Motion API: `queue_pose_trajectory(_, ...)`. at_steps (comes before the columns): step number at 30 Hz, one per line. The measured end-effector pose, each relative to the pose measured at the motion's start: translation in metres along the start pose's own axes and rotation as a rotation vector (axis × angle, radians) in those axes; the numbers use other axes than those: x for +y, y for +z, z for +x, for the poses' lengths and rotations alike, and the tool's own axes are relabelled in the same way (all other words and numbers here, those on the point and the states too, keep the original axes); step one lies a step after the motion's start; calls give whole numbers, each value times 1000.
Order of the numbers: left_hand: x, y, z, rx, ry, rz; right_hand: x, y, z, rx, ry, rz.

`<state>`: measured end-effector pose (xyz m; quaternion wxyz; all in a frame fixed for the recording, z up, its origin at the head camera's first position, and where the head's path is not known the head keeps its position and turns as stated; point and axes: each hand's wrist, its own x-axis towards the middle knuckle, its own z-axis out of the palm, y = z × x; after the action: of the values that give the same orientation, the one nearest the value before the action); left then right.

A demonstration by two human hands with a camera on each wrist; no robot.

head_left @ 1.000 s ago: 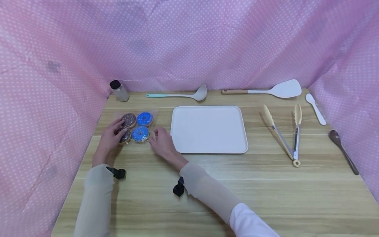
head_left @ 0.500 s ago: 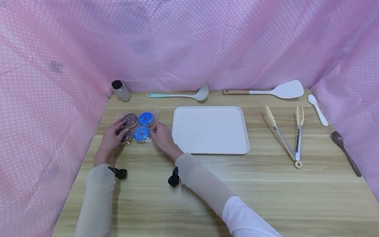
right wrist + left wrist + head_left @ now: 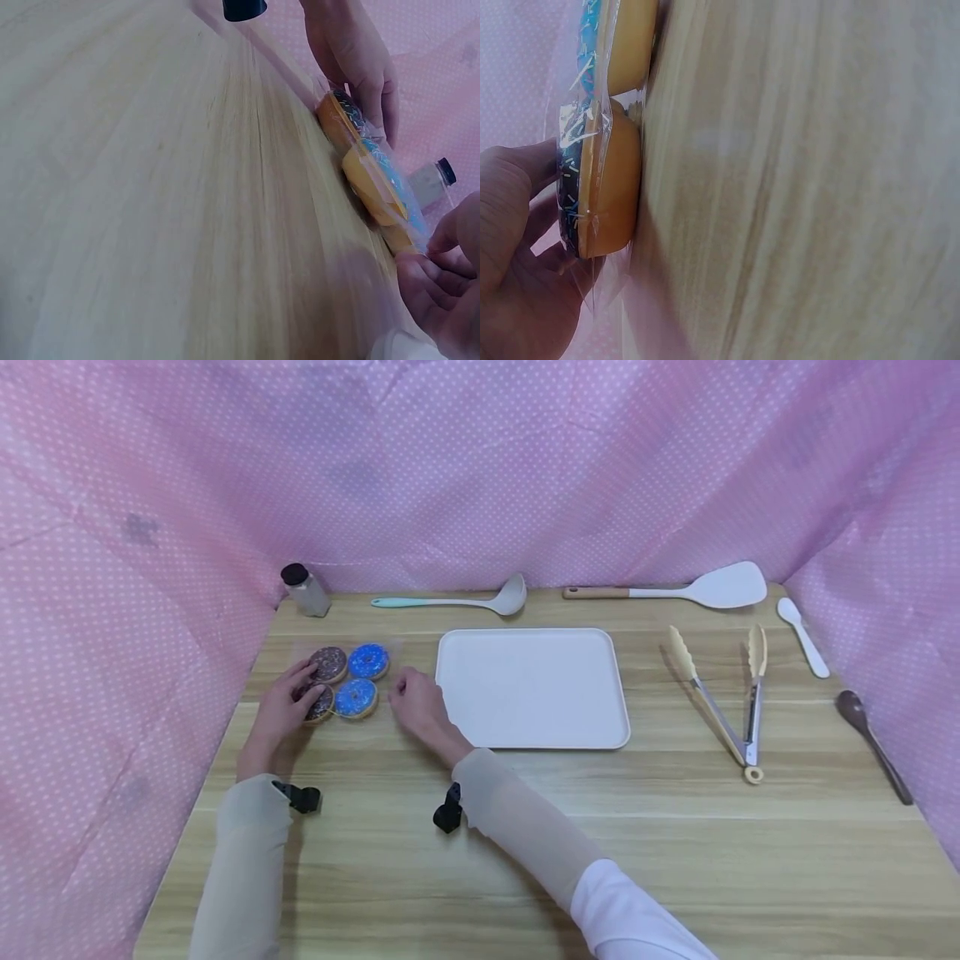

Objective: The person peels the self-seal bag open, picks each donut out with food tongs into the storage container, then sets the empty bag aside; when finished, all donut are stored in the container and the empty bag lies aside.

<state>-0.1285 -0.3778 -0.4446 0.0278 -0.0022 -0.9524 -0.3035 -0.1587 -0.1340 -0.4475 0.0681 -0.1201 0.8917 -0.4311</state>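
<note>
A clear plastic bag (image 3: 609, 289) lies on the table at the left, with several iced doughnuts inside. A blue doughnut (image 3: 367, 661) with sprinkles lies beside a brown one (image 3: 328, 664); another of each colour sits nearer me. My left hand (image 3: 274, 710) grips the bag's left side, its fingers curled over the brown doughnuts. In the left wrist view its fingertips meet the dark icing through the film. My right hand (image 3: 446, 281) pinches the bag's right edge between thumb and fingers, just beyond the blue doughnuts.
Right of the bag lies a white tray (image 3: 531, 689). Behind are a black-capped jar (image 3: 306, 592), a ladle (image 3: 506, 597) and a turner (image 3: 723, 586). Spread tongs (image 3: 748, 710), a white spoon (image 3: 802, 637) and a brown spoon (image 3: 872, 743) lie at right.
My right hand first moved in towards the blue doughnuts, then drew slightly back to the right. The left hand has stayed on the brown doughnuts.
</note>
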Motion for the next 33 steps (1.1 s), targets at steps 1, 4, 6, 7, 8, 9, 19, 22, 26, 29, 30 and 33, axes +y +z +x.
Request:
queue_pose_trajectory(1,0,0,0,-1,0,0,0,0,0,-1,3,-1)
queue_pose_trajectory(4,-2,0,-1,-8,-6,-2,-1,-1,0,-7,10,-12)
queue_pose_trajectory(6,-2,0,-1,-7,-5,-3,-1,-1,0,-15,22,-14)
queue_pose_trajectory(7,-2,0,-1,-8,-6,-4,-1,-1,0,-17,29,-12)
queue_pose_trajectory(8,-2,0,-1,-9,-7,-3,-1,-1,0,-18,38,-7)
queue_pose_trajectory(9,-2,1,-1,-8,-7,-3,-1,-2,0,-18,42,-1)
queue_pose_trajectory(19,-2,-1,-2,-30,-44,-30,-1,-6,1,-4,40,-34)
queue_pose_trajectory(22,-2,-1,-1,-36,-71,-35,-2,-8,1,-2,40,-52)
queue_pose_trajectory(26,-1,0,-1,-19,-101,-55,-2,-9,1,-5,41,-67)
queue_pose_trajectory(29,0,1,0,35,-104,-84,-1,-10,1,-3,43,-68)
queue_pose_trajectory(30,0,2,1,59,-102,-89,-1,-10,1,-1,41,-69)
queue_pose_trajectory(33,0,5,3,138,-97,-112,0,-10,1,5,22,-78)
